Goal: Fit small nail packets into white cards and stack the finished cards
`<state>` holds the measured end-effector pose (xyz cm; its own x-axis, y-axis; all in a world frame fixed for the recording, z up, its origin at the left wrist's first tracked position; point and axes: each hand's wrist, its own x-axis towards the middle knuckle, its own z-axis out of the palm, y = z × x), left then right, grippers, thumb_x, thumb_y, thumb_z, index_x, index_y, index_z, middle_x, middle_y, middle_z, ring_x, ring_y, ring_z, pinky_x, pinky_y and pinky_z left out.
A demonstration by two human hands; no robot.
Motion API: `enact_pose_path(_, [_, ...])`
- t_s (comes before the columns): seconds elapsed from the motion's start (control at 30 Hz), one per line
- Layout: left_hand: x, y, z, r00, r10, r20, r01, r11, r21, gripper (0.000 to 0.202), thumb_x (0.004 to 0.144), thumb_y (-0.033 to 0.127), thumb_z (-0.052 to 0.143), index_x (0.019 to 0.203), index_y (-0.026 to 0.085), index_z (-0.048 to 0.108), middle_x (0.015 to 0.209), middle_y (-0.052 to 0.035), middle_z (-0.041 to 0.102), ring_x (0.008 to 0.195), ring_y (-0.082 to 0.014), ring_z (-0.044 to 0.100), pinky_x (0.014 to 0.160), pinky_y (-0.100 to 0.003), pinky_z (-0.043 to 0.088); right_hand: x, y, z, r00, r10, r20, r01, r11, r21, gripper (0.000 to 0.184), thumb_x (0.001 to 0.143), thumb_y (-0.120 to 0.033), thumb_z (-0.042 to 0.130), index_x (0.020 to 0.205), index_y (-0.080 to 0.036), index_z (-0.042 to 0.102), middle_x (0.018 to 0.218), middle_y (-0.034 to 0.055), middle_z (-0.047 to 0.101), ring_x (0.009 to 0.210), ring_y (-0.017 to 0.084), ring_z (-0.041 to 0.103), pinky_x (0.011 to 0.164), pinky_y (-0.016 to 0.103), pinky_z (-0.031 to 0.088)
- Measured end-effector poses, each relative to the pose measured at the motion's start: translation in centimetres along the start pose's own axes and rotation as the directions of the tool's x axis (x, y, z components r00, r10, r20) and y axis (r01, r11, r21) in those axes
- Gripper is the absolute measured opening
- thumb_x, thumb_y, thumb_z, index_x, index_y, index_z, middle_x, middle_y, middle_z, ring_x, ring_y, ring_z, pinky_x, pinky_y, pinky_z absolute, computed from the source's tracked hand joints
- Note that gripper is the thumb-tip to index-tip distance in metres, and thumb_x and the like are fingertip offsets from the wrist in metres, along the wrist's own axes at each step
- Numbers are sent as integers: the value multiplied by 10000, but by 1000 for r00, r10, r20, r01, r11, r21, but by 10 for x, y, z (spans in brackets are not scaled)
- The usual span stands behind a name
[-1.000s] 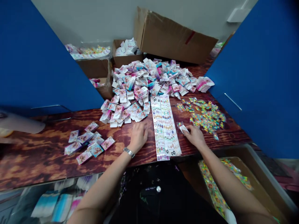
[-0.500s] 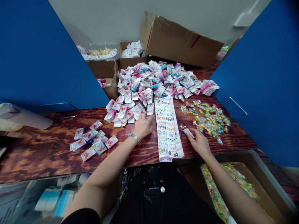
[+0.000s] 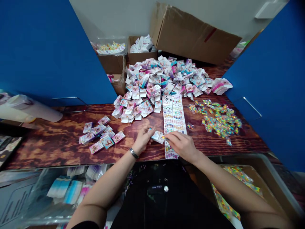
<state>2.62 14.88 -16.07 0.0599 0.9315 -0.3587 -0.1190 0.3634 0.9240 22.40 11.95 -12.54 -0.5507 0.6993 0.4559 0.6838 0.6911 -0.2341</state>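
Observation:
My left hand [image 3: 142,140] grips a small light-blue and white cardboard box [image 3: 157,136] by its far-left end. Its open flap end points right, towards my right hand [image 3: 183,145]. The fingers of my right hand are pinched at that opening on a small packet with a yellow-orange tip [image 3: 164,137], mostly covered by the fingers. Beneath my right hand lie printed sheets [image 3: 175,111] with rows of coloured oval designs. A single small clear packet [image 3: 190,126] rests on the table just right of the sheets.
A big heap of open small boxes [image 3: 154,78] fills the back of the table [image 3: 66,143]. Several boxes [image 3: 107,142] lie at left. Colourful small packets [image 3: 221,121] are spread at right. A large carton [image 3: 195,35] leans behind; blue panels [image 3: 269,105] flank both sides.
My left hand has come back from the heap with a small box. My right hand has moved left across the sheets to the box's open end. The view has shifted slightly.

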Motion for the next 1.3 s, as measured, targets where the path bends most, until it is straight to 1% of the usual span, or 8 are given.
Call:
enact_pose_path(0.17, [-9,1,-3,998,-61,13,62,992,-113,429,667,512,724,798,182,484,588,75,528,309,-25,401,257,-124,284,2,2,1,975,-211,66,221,915,-337,209,919,-132,507,1012,-232,664,895,33,706,736,140,608,656,284,424])
enact_pose_path(0.37, [-20,0,2,999,-22,31,24,998,-61,393,714,503,690,824,179,498,577,67,545,330,-44,445,268,-124,340,3,1,4,958,-282,59,287,913,-290,232,900,-101,521,1051,-220,651,940,58,689,752,154,586,667,296,441])
enact_pose_path(0.53, [-23,-5,4,995,80,-65,-77,996,46,363,770,503,644,881,180,521,601,53,560,373,-68,503,310,-149,408,5,-2,4,999,3,49,-11,985,170,223,908,-176,528,1106,-199,627,1062,93,648,968,199,613,851,324,509])
enact_pose_path(0.63, [-24,-9,5,991,111,-80,-104,991,90,358,782,508,630,908,185,536,648,41,568,411,-89,544,339,-178,446,6,-2,4,968,235,84,-248,870,426,163,911,-231,530,1032,-216,638,1008,61,648,954,189,627,850,326,514])
enact_pose_path(0.83, [-30,-13,7,970,243,-2,-234,934,270,295,880,458,518,983,188,581,761,8,549,562,-119,585,503,-274,558,-1,4,29,791,566,233,-557,509,656,204,829,-301,622,1010,-214,585,895,29,614,719,145,618,654,282,520])
enact_pose_path(1.0, [-38,-13,-1,789,551,272,-574,501,648,397,836,337,628,1183,173,526,1230,-124,478,1176,-252,512,976,-414,488,-6,11,43,735,605,307,-581,327,745,271,759,-343,689,969,-212,577,816,1,588,736,141,597,687,285,507])
enact_pose_path(1.17, [-40,-17,-3,704,496,508,-588,6,809,384,917,201,470,1293,131,430,1248,-163,489,1083,-261,523,829,-381,547,-7,10,45,689,658,305,-571,233,787,326,700,-356,736,940,-216,565,780,-10,579,706,136,579,672,283,503])
enact_pose_path(1.3, [-40,-18,2,699,492,519,-527,-136,839,378,917,144,432,1293,103,431,1146,-155,549,998,-260,519,739,-347,551,-6,4,47,673,676,300,-545,179,819,335,682,-356,755,916,-222,556,763,-12,589,693,135,578,655,275,500])
